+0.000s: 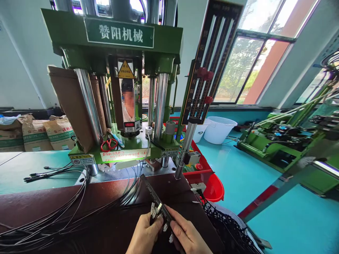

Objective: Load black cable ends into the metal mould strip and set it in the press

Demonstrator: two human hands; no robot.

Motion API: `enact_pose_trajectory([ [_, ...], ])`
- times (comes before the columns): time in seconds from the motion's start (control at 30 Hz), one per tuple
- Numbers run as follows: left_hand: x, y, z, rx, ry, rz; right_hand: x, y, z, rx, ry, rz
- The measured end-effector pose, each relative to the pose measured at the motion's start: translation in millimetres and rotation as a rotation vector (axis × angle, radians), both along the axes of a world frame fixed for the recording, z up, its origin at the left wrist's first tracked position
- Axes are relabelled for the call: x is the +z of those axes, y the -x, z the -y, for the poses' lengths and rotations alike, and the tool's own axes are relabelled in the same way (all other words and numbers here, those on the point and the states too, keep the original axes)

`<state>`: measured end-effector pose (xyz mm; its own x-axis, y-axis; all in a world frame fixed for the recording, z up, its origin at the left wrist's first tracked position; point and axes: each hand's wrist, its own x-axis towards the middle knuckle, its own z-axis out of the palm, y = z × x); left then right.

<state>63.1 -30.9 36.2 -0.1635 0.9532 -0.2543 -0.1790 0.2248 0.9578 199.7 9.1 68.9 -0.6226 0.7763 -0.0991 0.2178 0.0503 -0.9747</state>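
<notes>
Holding a slim dark bar (149, 189) aslant above the brown tabletop (34, 204), we have both hands drawn in close around it. Our left hand (145, 231) is curled nearly to a fist, its thumb and fingers pinching small metal connectors (165, 227) against the bar's left side. Our right hand (187, 233) is wrapped round the bar's right side from below, thumb pressed along it, gripping it firmly. The bar's far end points up toward the green press (63, 38), well apart from our fingers.

We judge the work on the bar to be under way rather than finished: several connectors stand along its near half, at uneven angles, so some probably want settling. Whether the far half carries any we cannot tell, nor how many lie under our fingers. Black cables (31, 233) spread over the tabletop on our left, and how many of them belong to the bar is unclear. Red-handled scissors (109, 144) rest on the press bed, away from both hands.
</notes>
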Motion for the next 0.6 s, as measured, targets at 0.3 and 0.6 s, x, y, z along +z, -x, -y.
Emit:
enact_pose_trajectory([
  [0.3,2.1,17,5,0.299,-0.067,-0.174,4.0,-1,0,-0.080,0.181,-0.055],
  [0.6,13.9,16,6,0.037,-0.072,-0.358,1.8,-3,-1,-0.023,0.287,-0.098],
])
